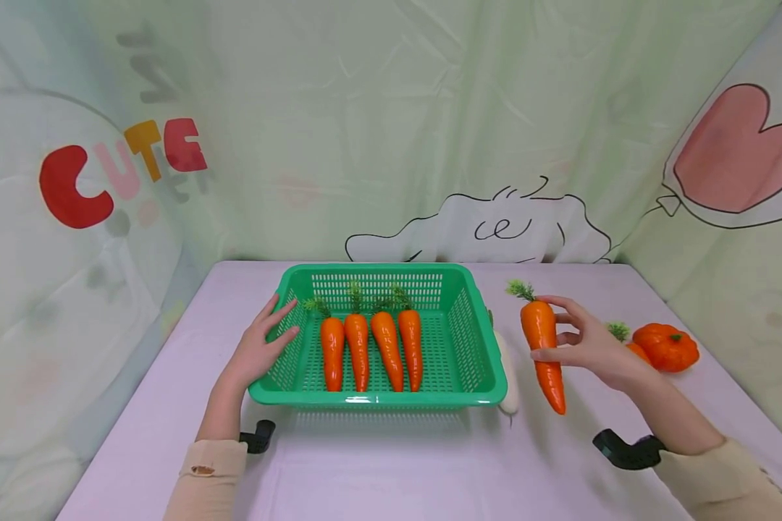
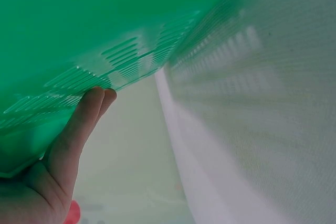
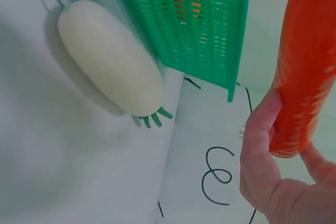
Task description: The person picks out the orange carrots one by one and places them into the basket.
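Note:
A green plastic basket (image 1: 489, 362) stands on the table with several orange carrots (image 1: 357, 351) lying side by side in it, leafy tops toward the back. My left hand (image 1: 261, 351) grips the basket's left side; thumb and a finger reach over the rim, while the left wrist view shows other fingers (image 2: 81, 121) against the outer wall. To the right of the basket, my right hand (image 1: 583, 344) holds another carrot (image 1: 542, 340) between thumb and fingers, above the table, its tip pointing toward me. A white radish (image 1: 509, 376) lies against the basket's right side, partly hidden by it.
An orange pumpkin (image 1: 667, 347) sits at the right side of the table, with a green leafy top (image 1: 617, 331) and a bit of orange beside it, mostly behind my right hand. A printed curtain (image 1: 397, 145) hangs behind the table's back edge.

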Demonstrator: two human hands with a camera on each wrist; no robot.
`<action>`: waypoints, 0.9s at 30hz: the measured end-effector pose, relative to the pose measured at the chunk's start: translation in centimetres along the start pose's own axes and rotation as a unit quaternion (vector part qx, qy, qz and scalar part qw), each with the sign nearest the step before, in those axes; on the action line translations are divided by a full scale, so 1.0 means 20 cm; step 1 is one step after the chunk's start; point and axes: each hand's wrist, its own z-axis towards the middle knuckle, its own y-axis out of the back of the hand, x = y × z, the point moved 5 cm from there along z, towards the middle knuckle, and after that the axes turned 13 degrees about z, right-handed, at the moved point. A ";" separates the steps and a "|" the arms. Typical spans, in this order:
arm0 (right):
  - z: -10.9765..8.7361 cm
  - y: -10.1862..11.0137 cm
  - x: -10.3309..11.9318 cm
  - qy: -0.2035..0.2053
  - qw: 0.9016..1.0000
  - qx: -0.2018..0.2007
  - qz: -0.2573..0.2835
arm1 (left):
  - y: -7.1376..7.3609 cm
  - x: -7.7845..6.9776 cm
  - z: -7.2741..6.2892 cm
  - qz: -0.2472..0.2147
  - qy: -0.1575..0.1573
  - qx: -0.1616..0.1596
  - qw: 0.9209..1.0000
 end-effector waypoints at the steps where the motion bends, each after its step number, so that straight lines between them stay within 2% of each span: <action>1: 0.00 -0.01 0.01 0.001 1.000 0.002 0.002 | 0.00 0.00 0.00 0.000 0.000 0.000 1.000; 16: 0.08 -0.11 0.10 0.025 0.999 0.025 0.022 | 0.00 -0.01 0.00 -0.003 -0.003 -0.001 1.000; 27: 0.14 -0.17 0.17 0.028 0.999 0.040 0.011 | -0.01 0.00 0.00 0.001 -0.004 -0.001 1.000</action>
